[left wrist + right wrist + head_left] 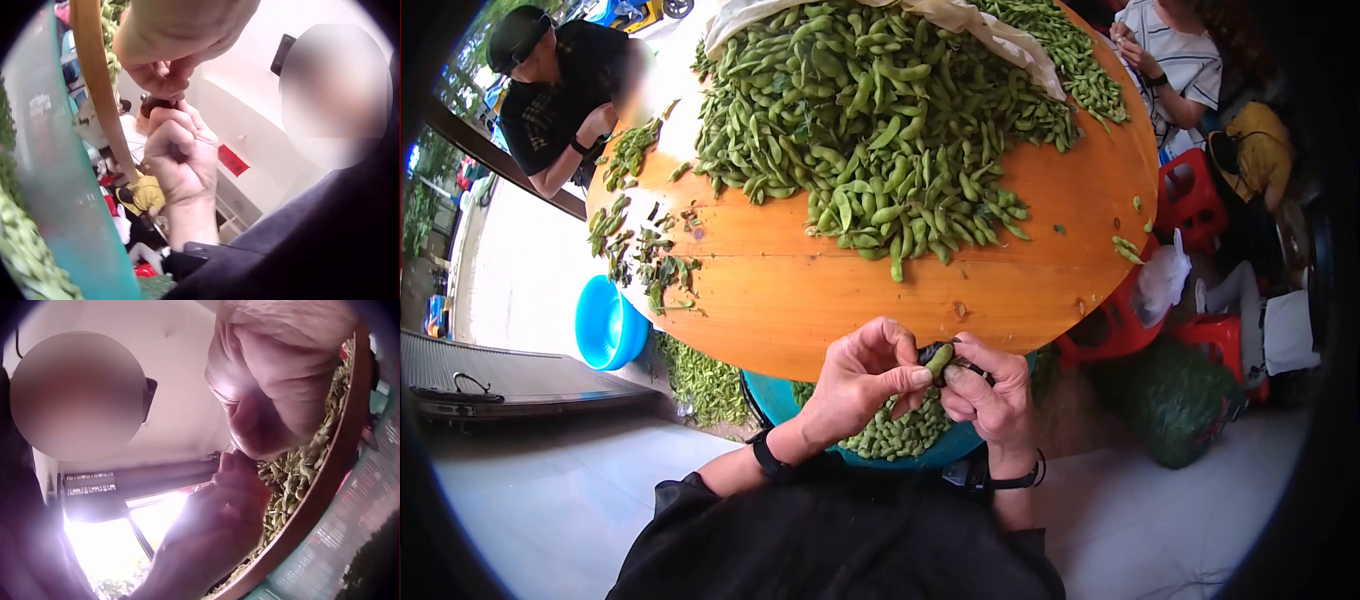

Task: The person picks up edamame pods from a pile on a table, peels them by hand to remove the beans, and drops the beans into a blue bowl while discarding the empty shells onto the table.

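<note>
Both hands meet just past the table's near edge, above a turquoise basin that holds trimmed-looking green pods. My left hand pinches one green soybean pod between thumb and fingers. Curled fingers of my right hand grip a small black tool against the pod; I cannot tell its kind. The left wrist view has the left hand over the right fist, with the dark tool between them. In the right wrist view, the fingertips of both hands come together.
A large heap of soybean pods covers the far part of the orange wooden table. Leaf scraps lie at its left. A blue basin, red stools and a dark green net bag stand around. Two people sit across the table.
</note>
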Motion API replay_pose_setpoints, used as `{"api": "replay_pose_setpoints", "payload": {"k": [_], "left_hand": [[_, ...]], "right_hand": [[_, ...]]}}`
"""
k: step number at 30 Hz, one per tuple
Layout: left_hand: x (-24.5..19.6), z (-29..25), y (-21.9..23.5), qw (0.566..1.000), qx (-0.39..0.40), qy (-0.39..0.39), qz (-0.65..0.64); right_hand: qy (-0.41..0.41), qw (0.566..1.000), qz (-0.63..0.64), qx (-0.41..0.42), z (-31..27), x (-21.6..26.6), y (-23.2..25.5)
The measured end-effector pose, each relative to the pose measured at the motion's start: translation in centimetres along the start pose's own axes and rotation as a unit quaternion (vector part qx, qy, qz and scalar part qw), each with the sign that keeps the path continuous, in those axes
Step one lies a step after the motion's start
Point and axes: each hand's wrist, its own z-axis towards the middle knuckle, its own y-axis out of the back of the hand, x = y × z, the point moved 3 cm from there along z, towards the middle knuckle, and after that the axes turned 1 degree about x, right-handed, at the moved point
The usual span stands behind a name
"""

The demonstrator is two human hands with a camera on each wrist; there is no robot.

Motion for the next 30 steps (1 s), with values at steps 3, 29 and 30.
{"api": "replay_pose_setpoints", "payload": {"k": [3,29,30], "left_hand": [[0.5,0.4,-0.7,0.943,0.108,0.136,-0.285],[0.2,1.2,-0.7,0.993,-0.017,0.11,-0.048],[0.4,1.2,-0.8,0.992,-0.007,0.106,-0.064]], "right_hand": [[-0.017,0.991,0.122,0.06,-0.1,-0.2,0.3],[0.188,0.863,-0.448,-0.139,-0.3,2.6,-0.9],[0.166,0.882,-0.42,-0.132,-0.2,2.0,-0.7]]}}
